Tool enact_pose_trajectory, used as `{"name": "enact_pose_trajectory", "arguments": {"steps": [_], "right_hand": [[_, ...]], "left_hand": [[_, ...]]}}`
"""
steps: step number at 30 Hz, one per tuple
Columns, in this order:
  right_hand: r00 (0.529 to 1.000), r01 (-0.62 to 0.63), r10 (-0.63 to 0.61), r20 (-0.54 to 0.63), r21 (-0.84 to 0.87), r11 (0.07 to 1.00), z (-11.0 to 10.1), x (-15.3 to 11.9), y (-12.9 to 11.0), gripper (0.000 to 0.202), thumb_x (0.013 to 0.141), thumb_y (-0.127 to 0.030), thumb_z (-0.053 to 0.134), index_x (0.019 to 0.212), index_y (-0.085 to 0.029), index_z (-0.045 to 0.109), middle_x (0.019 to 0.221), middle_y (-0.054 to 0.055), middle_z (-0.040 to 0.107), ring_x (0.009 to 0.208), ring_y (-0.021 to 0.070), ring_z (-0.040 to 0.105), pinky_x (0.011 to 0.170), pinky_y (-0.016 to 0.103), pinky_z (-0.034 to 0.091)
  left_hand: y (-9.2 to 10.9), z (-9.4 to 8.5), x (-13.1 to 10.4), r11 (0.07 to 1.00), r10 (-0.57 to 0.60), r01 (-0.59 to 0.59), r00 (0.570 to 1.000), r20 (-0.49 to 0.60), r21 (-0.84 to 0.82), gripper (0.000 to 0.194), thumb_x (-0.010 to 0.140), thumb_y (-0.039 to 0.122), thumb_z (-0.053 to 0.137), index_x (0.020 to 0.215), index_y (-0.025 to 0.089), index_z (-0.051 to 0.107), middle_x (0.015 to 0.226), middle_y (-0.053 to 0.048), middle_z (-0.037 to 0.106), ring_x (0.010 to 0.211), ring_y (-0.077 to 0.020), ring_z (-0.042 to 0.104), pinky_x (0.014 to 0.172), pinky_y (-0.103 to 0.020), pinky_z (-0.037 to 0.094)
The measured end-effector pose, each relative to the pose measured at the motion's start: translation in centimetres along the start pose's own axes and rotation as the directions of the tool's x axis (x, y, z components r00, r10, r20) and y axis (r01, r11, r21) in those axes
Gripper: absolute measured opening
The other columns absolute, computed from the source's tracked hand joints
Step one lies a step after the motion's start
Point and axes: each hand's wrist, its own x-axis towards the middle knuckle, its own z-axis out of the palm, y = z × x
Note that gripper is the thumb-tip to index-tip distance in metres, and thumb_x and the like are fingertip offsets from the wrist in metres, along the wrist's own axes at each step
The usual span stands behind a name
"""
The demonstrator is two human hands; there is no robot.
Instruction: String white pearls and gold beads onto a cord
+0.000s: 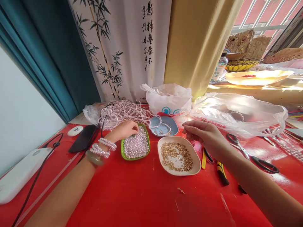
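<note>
My left hand (125, 130), wearing pearl bracelets (104, 148) and a bangle, reaches over the upper left of a green tray (122, 151) of pinkish pearl beads (136, 145). Its fingers are curled together, and whatever they pinch is too small to make out. Above the right edge of a cream tray (197, 167) holding small gold beads (184, 154) is my right hand (199, 130), thumb and index finger pressed together on something I cannot make out. Between and behind these trays sits a blue tray (174, 126) with a strand of pearls partly over it.
Pearl strands (125, 110) are heaped at the back beside a white plastic bag (169, 97). Another bag (239, 110) lies at right. Scissors (251, 154) and yellow-black pliers (222, 173) lie near my right forearm; a phone (82, 138) lies left.
</note>
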Motion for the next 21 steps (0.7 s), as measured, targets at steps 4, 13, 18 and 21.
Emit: {"name": "enact_pose_trajectory", "arguments": {"steps": [4,13,18,21], "right_hand": [[1.000,-0.014,0.014,0.007,0.002,1.000,0.2,-0.1,-0.1,0.018,0.063,-0.034,0.063,0.071,-0.017,0.062,0.060,0.001,0.059,0.054,0.0096,0.053,0.054,0.024,0.044],[0.998,-0.023,0.018,0.063,0.081,0.996,0.5,-0.3,0.0,0.017,0.063,-0.030,0.064,0.069,-0.015,0.061,0.062,0.001,0.059,0.050,0.0063,0.052,0.050,0.020,0.043],[0.994,-0.010,-0.002,0.109,0.105,0.994,0.1,0.2,0.8,0.017,0.064,-0.031,0.064,0.071,-0.015,0.062,0.061,0.000,0.060,0.050,0.0061,0.053,0.051,0.019,0.043],[0.992,-0.005,-0.011,0.124,0.127,0.992,0.1,0.3,1.1,0.015,0.065,-0.030,0.063,0.070,-0.016,0.062,0.058,0.000,0.060,0.049,0.0058,0.052,0.050,0.019,0.043]], "left_hand": [[0.2,0.1,0.0,0.999,0.033,-0.033,0.997,0.073,0.001,0.020,0.067,0.026,0.051,0.081,0.022,0.064,0.085,0.000,0.066,0.075,-0.0132,0.057,0.065,-0.022,0.037],[2.7,-2.3,-1.2,0.993,-0.090,0.099,0.985,-0.149,0.057,0.028,0.074,0.034,0.043,0.075,0.020,0.066,0.081,-0.004,0.066,0.072,-0.0149,0.055,0.064,-0.026,0.036],[8.1,-2.4,-6.5,0.980,0.029,-0.034,0.999,-0.029,-0.198,0.036,0.078,0.043,0.035,0.087,0.023,0.064,0.084,-0.003,0.065,0.074,-0.0146,0.056,0.065,-0.027,0.041],[12.0,1.6,-12.7,0.820,0.493,-0.324,0.819,0.293,-0.472,0.030,0.079,0.043,0.036,0.100,0.036,0.057,0.099,0.000,0.059,0.083,-0.0163,0.056,0.061,-0.031,0.045]]}}
